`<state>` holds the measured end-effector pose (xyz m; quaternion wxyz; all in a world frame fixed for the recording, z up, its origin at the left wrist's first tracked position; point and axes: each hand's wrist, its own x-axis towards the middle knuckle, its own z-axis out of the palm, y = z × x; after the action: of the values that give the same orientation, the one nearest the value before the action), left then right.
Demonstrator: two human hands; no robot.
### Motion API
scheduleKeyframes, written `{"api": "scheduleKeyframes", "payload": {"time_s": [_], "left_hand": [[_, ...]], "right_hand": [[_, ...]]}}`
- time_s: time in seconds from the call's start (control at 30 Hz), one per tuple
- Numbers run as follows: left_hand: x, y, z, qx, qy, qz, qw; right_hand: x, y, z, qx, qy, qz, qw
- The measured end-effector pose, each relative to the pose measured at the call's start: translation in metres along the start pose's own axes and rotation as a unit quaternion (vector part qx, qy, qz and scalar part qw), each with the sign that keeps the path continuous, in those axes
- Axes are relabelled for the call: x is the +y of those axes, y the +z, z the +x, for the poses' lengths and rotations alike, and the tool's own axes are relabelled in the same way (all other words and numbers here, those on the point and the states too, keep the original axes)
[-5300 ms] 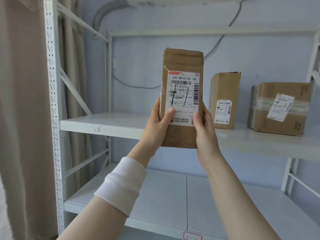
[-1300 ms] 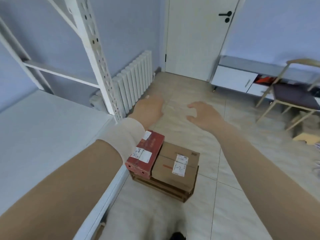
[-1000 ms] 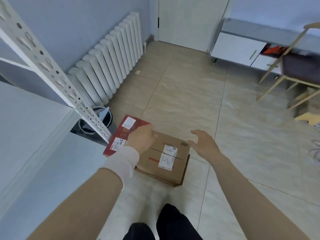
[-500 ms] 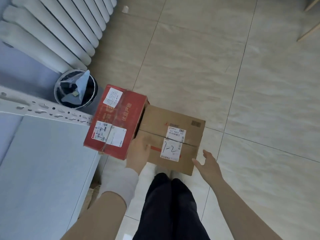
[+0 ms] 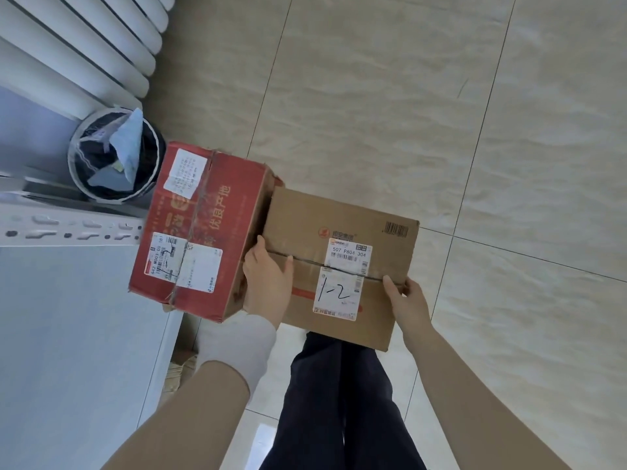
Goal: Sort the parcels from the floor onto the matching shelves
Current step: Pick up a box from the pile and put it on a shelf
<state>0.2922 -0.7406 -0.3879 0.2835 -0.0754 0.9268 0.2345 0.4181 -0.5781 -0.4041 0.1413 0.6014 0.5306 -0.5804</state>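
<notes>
Brown box [image 5: 322,215] marked 1-2 sits low on the floor [image 5: 373,96], touching the red box [image 5: 230,198] to its left. Left grip [image 5: 268,283] and right grip [image 5: 405,300] clamp its sides, the right seemingly at the corner only. It could slip, or drag the red box.

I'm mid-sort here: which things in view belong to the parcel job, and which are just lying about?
Job: brown parcel marked 1-2, gripped at its sides by left hand and right hand; red parcel beside it; white shelf.
Lying about: waste bin; radiator.
</notes>
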Motion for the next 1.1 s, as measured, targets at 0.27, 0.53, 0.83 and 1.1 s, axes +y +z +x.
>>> {"api": "scheduleKeyframes", "payload": {"time_s": [0.27, 0.53, 0.83, 1.1], "left_hand": [[0.019, -0.024, -0.026, -0.017, -0.001, 0.002, 1.0], [0.043, -0.079, -0.097, -0.029, -0.014, -0.08, 0.996], [0.031, -0.131, -0.164, 0.044, -0.029, -0.259, 0.964], [0.0, -0.126, -0.25, 0.156, -0.109, -0.394, 0.899]], "right_hand": [[-0.006, -0.026, -0.034, 0.037, 0.013, 0.032, 0.999], [-0.039, -0.066, -0.118, 0.07, -0.062, 0.024, 0.995], [-0.059, -0.086, -0.194, 0.038, -0.15, 0.019, 0.988], [-0.067, -0.101, -0.223, -0.058, -0.225, -0.025, 0.972]]}}
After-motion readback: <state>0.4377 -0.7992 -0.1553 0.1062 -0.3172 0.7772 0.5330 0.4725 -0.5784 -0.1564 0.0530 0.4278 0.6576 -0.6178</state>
